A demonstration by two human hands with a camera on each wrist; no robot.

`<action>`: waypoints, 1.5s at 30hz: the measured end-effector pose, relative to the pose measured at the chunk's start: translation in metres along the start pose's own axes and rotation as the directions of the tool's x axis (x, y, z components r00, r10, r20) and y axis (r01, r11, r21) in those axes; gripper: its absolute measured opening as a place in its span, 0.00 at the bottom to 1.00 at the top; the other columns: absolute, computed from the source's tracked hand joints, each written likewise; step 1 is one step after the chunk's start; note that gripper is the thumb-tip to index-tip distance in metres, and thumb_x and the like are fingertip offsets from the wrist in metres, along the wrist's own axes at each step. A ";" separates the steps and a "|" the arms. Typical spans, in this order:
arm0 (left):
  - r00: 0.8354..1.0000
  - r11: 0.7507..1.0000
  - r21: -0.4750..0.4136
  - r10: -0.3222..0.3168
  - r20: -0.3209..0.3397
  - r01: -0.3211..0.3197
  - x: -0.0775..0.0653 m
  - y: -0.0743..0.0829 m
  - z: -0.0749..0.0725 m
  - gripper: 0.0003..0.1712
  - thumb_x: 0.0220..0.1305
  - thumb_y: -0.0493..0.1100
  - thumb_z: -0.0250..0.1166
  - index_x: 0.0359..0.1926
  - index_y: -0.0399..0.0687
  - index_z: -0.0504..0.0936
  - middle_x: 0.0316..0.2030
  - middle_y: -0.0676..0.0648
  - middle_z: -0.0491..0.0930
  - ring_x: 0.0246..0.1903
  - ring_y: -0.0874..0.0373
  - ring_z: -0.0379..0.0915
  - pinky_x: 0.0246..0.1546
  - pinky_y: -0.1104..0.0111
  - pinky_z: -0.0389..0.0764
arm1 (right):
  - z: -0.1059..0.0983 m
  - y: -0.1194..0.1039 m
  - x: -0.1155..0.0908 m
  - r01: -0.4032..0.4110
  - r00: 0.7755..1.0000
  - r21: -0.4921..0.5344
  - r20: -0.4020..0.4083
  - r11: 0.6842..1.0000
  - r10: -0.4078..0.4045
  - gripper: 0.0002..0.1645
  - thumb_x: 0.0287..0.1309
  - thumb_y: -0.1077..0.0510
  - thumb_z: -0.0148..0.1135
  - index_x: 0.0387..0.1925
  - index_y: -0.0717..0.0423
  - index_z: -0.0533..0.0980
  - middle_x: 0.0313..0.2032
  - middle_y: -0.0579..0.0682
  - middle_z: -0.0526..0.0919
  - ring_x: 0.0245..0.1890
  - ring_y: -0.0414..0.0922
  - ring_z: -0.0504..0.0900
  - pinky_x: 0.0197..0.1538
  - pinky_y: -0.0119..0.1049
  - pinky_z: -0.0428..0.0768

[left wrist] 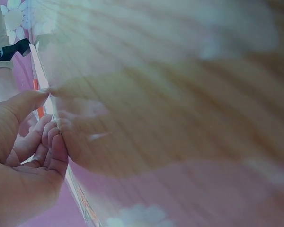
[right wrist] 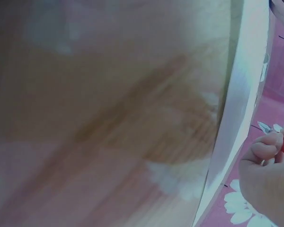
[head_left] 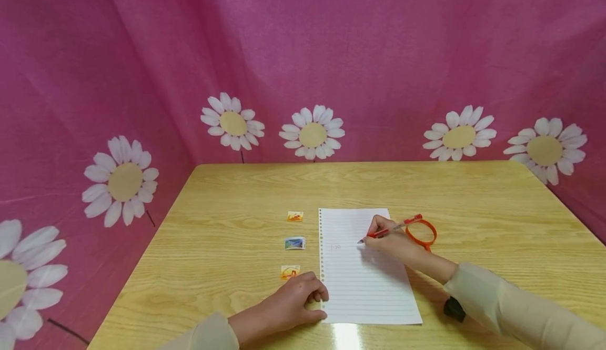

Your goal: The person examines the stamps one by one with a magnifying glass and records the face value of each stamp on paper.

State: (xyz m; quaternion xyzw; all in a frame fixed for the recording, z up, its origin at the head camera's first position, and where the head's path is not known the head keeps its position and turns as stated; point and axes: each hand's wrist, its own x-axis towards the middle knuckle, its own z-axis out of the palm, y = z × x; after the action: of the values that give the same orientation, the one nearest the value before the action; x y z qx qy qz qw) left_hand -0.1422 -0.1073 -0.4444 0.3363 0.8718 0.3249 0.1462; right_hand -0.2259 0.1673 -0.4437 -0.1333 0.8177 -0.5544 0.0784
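Note:
My right hand [head_left: 390, 243] pinches a red pen [head_left: 396, 227] between thumb and fingers, its tip at the upper middle of a lined sheet of paper [head_left: 366, 292]. In the right wrist view the pen's pointed tip [right wrist: 263, 126] sticks out past the fingertips. A few small red handwritten marks [head_left: 335, 247] stand on the sheet left of the tip. At the sheet's lower left edge, my left hand [head_left: 298, 300] rests with loosely bent fingers, thumb and fingertips on the punched margin. The left wrist view shows the left hand [left wrist: 33, 156] low against the tabletop.
Three small stamp-like pictures stand in a column left of the sheet: a yellow one [head_left: 295, 216], a blue-green one [head_left: 295, 243] and another yellow one [head_left: 289, 272], close by the left hand. A red ring [head_left: 435, 230] lies beyond the right wrist on the wooden table [head_left: 227, 234].

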 end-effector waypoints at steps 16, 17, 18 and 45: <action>1.000 1.000 0.005 -0.005 0.001 0.005 0.000 0.002 -0.001 0.11 0.57 0.42 0.72 0.39 0.47 0.81 0.32 0.55 0.72 0.33 0.74 0.64 0.39 0.82 0.72 | 0.004 0.002 0.004 -0.020 0.998 -0.058 0.051 0.998 0.023 0.11 0.54 0.65 0.62 0.31 0.66 0.68 0.20 0.42 0.69 0.20 0.33 0.65 0.23 0.25 0.61; 1.000 1.000 0.007 -0.005 0.001 0.005 0.001 0.002 -0.001 0.11 0.57 0.42 0.72 0.39 0.47 0.81 0.32 0.55 0.72 0.33 0.74 0.64 0.39 0.82 0.72 | 0.004 0.002 0.004 -0.029 0.998 -0.054 0.051 0.998 0.032 0.11 0.55 0.65 0.62 0.31 0.66 0.68 0.19 0.42 0.70 0.19 0.33 0.65 0.23 0.25 0.62; 1.000 1.000 0.009 -0.004 0.001 0.004 0.001 0.002 -0.001 0.11 0.57 0.42 0.72 0.39 0.47 0.81 0.32 0.55 0.72 0.33 0.74 0.64 0.39 0.82 0.72 | 0.004 0.002 0.004 -0.036 0.998 -0.048 0.053 0.998 0.038 0.11 0.55 0.65 0.62 0.31 0.66 0.67 0.19 0.42 0.70 0.19 0.33 0.66 0.23 0.25 0.62; 1.000 1.000 0.020 -0.008 -0.005 0.008 0.000 0.001 0.000 0.11 0.57 0.41 0.72 0.39 0.46 0.81 0.32 0.55 0.72 0.34 0.74 0.65 0.40 0.81 0.73 | 0.003 0.007 0.009 -0.039 0.993 -0.053 0.110 0.998 0.044 0.11 0.54 0.66 0.61 0.28 0.65 0.66 0.17 0.41 0.71 0.18 0.32 0.64 0.22 0.25 0.61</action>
State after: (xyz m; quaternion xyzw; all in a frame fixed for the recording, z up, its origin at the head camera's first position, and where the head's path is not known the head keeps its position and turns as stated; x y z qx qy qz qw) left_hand -0.1419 -0.1070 -0.4434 0.3335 0.8766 0.3165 0.1418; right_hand -0.2342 0.1647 -0.4509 -0.1490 0.8286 -0.5233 0.1321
